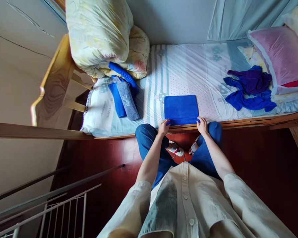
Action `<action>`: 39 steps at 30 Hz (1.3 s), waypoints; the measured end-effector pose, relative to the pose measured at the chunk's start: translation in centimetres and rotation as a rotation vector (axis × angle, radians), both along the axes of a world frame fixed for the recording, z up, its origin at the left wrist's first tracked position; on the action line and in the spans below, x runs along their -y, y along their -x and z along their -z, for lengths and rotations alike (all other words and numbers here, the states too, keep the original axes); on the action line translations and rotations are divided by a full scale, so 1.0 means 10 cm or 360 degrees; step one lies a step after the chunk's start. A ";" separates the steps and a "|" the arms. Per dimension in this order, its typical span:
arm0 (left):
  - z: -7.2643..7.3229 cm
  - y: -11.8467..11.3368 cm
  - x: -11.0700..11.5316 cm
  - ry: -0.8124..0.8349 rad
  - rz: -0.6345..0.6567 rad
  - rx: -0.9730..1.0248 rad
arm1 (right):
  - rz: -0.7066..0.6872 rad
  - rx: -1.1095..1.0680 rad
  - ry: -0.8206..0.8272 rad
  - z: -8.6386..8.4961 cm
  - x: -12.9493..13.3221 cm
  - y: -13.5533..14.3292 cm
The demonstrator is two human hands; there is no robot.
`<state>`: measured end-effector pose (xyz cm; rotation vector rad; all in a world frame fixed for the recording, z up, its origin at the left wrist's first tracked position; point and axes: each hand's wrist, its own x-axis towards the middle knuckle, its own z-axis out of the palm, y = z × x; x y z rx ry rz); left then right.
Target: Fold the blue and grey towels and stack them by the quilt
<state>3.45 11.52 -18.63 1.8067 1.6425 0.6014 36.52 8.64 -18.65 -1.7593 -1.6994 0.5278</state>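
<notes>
A blue towel [181, 107] lies flat as a neat rectangle at the near edge of the bed, in front of my knees. My left hand [163, 127] grips its near left corner with curled fingers. At the near right corner, my right hand [202, 125] pinches the cloth the same way. Off to the left, a rolled grey towel [128, 100] with lettering rests on a loosely folded blue cloth [118, 107]. A crumpled heap on the right holds a purple cloth [254, 79] and a blue cloth [253, 100].
The bed [183, 72] has a patterned sheet and a wooden headboard [54, 79]. A bulky yellow quilt [99, 33] is piled at the left and a pink pillow [279, 56] lies at the right. A metal rack [64, 201] stands at the lower left.
</notes>
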 end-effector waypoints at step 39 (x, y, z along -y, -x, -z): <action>-0.26 -0.03 0.01 0.0303 -0.0258 -0.0124 | 0.0065 -0.0095 0.0393 -0.22 -0.14 -0.06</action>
